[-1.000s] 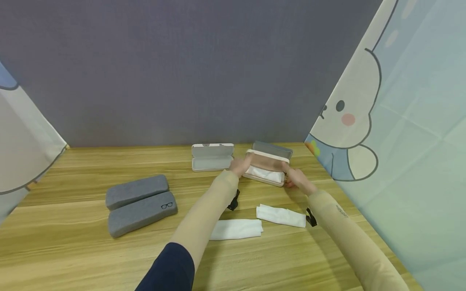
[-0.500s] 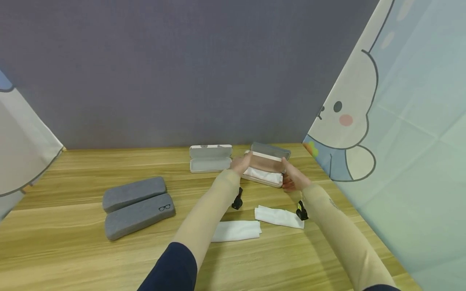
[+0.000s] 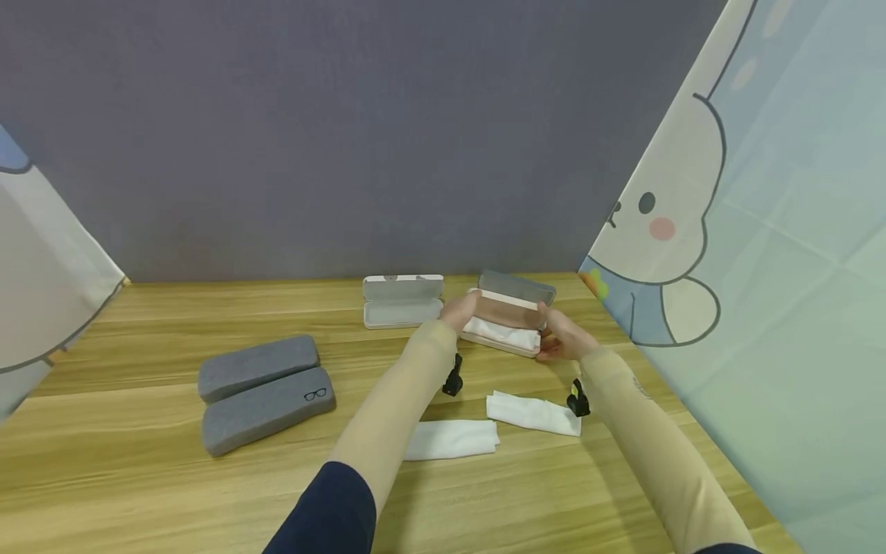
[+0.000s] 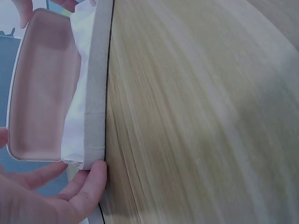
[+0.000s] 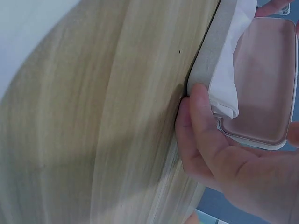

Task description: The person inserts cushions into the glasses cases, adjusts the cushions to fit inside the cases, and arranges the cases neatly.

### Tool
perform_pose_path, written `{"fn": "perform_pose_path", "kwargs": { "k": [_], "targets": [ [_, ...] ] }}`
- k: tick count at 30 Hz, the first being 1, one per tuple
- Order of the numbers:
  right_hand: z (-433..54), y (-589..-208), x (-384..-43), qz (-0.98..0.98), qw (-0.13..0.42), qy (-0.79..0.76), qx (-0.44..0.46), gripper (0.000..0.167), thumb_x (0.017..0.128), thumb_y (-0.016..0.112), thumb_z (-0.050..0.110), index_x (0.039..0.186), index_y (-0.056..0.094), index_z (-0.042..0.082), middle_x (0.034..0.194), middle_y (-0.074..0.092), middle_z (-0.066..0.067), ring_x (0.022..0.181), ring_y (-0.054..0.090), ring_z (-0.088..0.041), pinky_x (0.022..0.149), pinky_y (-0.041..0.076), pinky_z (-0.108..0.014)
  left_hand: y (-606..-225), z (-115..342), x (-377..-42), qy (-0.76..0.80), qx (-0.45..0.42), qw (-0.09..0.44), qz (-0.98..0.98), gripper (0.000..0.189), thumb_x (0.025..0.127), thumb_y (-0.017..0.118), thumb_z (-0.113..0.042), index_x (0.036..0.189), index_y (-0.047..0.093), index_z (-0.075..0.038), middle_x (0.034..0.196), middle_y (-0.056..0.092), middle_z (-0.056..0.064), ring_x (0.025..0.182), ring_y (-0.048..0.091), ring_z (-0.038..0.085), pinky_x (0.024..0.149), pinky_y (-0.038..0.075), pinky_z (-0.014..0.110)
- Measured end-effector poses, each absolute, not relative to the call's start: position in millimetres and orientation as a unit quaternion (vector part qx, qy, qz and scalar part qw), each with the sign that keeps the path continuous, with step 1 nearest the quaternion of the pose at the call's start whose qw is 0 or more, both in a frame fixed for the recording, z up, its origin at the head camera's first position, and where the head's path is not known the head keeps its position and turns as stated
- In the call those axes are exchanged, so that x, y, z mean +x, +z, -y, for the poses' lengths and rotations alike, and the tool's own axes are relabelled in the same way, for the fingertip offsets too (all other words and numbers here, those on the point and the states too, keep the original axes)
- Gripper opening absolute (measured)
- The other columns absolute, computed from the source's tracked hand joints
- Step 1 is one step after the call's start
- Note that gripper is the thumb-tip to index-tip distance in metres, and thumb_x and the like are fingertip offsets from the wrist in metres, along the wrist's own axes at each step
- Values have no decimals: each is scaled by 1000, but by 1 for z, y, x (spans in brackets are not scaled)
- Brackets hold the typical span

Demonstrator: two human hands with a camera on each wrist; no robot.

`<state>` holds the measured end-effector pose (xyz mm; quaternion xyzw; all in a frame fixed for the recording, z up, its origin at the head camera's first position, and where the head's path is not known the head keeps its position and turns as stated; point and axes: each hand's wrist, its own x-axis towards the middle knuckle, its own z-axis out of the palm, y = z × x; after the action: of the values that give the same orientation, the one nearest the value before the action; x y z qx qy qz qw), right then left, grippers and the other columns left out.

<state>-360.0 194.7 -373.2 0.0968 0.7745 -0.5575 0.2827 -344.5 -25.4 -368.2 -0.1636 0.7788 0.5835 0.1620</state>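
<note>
An open glasses case [image 3: 511,312] with a pink-lined lid stands at the back right of the table. In its base lies a folded white cloth [image 3: 504,333], seen closely in the left wrist view. My left hand [image 3: 458,313] holds the case's left end, its fingertips [image 4: 96,173] against the end of the base and the thumb by the lid. At the opposite end my right hand [image 3: 564,338] holds the case, fingertips [image 5: 200,95] on the base corner and the thumb near the lid rim. The lid is tilted back.
Left of it is another open case [image 3: 403,302], grey inside. A dark grey case [image 3: 515,285] is behind. Two grey cases [image 3: 270,408] lie side by side at left. Two folded white cloths [image 3: 533,413] lie in front, one partly hidden by the left arm.
My right wrist has turned and shifted slightly inward, and more of the right fingers shows. The left wrist has moved slightly. The case and cloths stay in place.
</note>
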Motion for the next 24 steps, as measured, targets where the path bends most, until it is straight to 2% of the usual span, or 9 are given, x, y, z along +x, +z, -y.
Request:
{"fn": "perform_pose_path", "kwargs": {
  "k": [3,9,13,18,21,24],
  "targets": [
    [-195,-375,-361,-777,277,-557,100,87,96,30,61,138,21,-14,125,36,-36,106,50,-37,78,57,-36,-369,26,-345,591,-168,163,-772,77,94,38,-61,153,26,-13,162,14,13,147,21,36,116,29,52],
    [-187,-361,-345,-792,279,-538,72,78,101,18,51,143,15,-14,140,24,-36,111,44,-35,89,54,-35,-370,27,-344,597,-161,163,-768,74,94,39,-59,152,27,-15,161,18,11,145,26,34,115,30,50],
    [-185,-359,-343,-783,277,-552,71,71,102,19,47,148,10,-7,147,17,-32,115,41,-37,93,52,-38,-371,27,-342,604,-156,162,-765,73,94,40,-59,152,29,-15,160,20,11,143,30,34,114,33,49],
    [-186,-361,-341,-789,265,-552,59,69,102,19,45,149,8,-4,150,13,-28,112,42,-36,90,53,-36,-373,28,-342,612,-147,158,-760,72,95,41,-57,151,30,-14,160,20,11,144,29,32,113,35,48],
    [-186,-363,-339,-795,259,-546,53,70,102,19,46,147,11,-8,147,16,-30,108,44,-33,86,55,-32,-375,29,-343,616,-143,158,-759,71,95,41,-55,151,30,-13,160,20,12,144,28,32,113,35,48],
    [-187,-365,-338,-797,255,-545,49,73,102,20,48,149,7,-7,150,14,-32,108,45,-35,81,55,-30,-376,29,-342,614,-142,156,-761,71,95,42,-55,151,31,-12,159,22,13,143,30,32,111,37,48]
  ]
}}
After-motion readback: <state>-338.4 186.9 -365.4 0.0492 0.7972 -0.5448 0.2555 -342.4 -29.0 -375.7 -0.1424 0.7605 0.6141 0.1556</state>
